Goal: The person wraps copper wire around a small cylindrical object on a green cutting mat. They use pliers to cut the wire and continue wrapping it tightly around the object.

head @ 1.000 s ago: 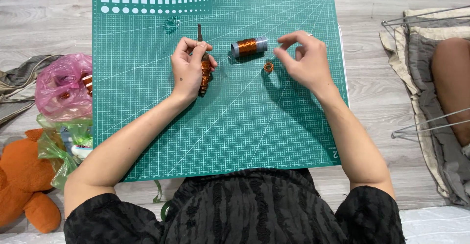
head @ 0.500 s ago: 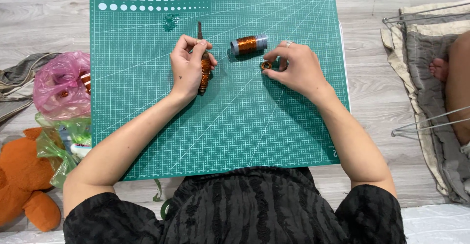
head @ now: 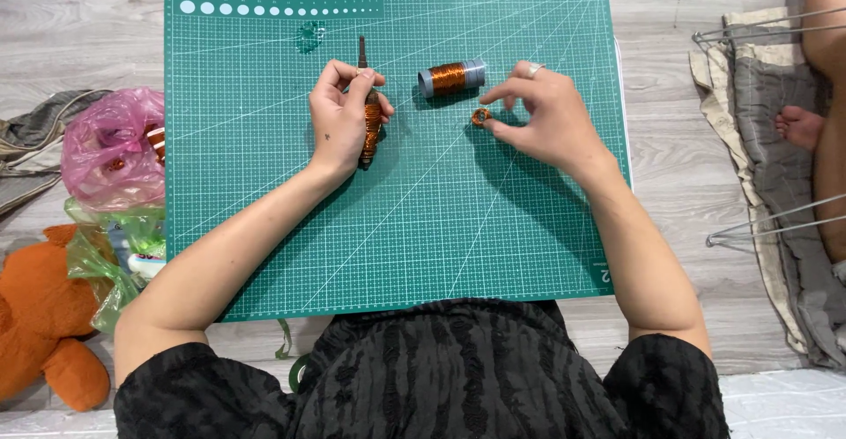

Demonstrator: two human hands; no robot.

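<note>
While both forearms lay across the green cutting mat [head: 264, 227], the left hand [head: 339, 122] was closed around a dark tool wound with copper wire [head: 371, 126], its tip sticking out past the fingers toward the mat's far edge. Right hand [head: 546, 117] pinched a small copper wire coil [head: 480, 117] between thumb and fingertips, coil resting on the mat. Just beyond lay the copper wire spool [head: 451, 78] on its side, touching neither hand.
</note>
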